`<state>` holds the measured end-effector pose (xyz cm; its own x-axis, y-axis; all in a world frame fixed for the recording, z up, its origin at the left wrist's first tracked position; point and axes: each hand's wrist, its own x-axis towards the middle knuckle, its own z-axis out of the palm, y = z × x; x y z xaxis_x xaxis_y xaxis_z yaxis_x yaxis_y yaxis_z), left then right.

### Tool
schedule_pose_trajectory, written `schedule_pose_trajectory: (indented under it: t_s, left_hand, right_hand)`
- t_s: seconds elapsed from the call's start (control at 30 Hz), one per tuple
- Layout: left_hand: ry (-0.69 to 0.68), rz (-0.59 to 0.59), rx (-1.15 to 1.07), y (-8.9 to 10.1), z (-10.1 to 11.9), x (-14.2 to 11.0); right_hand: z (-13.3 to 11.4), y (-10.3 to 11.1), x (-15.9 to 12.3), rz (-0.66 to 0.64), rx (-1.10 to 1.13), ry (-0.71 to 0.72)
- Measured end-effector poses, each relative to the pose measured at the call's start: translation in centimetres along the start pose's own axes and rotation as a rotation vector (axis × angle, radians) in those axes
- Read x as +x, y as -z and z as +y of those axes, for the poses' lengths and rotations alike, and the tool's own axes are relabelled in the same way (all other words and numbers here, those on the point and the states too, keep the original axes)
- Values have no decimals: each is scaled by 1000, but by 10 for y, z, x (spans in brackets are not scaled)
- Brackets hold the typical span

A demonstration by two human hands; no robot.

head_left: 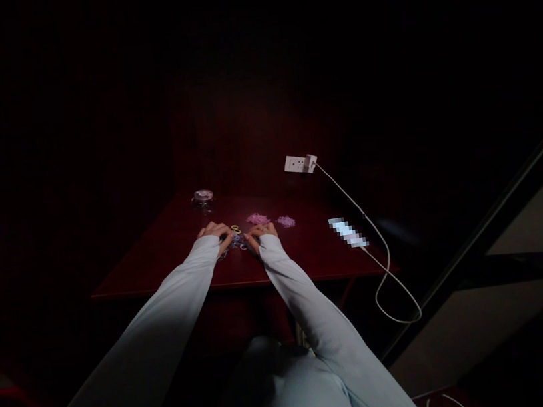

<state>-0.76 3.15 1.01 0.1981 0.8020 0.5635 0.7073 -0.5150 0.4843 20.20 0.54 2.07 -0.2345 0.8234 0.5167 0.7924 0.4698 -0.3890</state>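
Small elastic hair ties in grey-blue tones [238, 241] lie in a loose pile on the dark red table [159, 266], between my two hands. My left hand [215, 230] is curled at the left edge of this pile, its fingers bent inward. From the right, my right hand [260, 231] reaches to the pile with fingers bent together. Whatever sits in either set of fingertips is too small and dim to make out. Just beyond the pile are a few yellow hair ties [235, 229]. Past my right hand lie a pink heap [258, 219] and a lilac heap [286, 221] of similar small bands.
A clear jar with a lid [204, 199] stands at the back left of the table. At the right lies a phone [348, 232], its white cable [387, 251] looping past the table edge up to a charger in the wall socket [296, 164]. The surroundings are very dark.
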Motion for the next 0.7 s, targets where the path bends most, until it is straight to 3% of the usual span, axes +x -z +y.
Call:
schedule_pose_trajectory:
  t_s: [0.3,0.7]
  left_hand:
    - [-13,-11,103,2,1,-2]
    - [-183,-111,126,-1,-3,2]
  right_hand:
    - [3,1,0,47,26,-14]
    - [3,-3,-1,18,55,69]
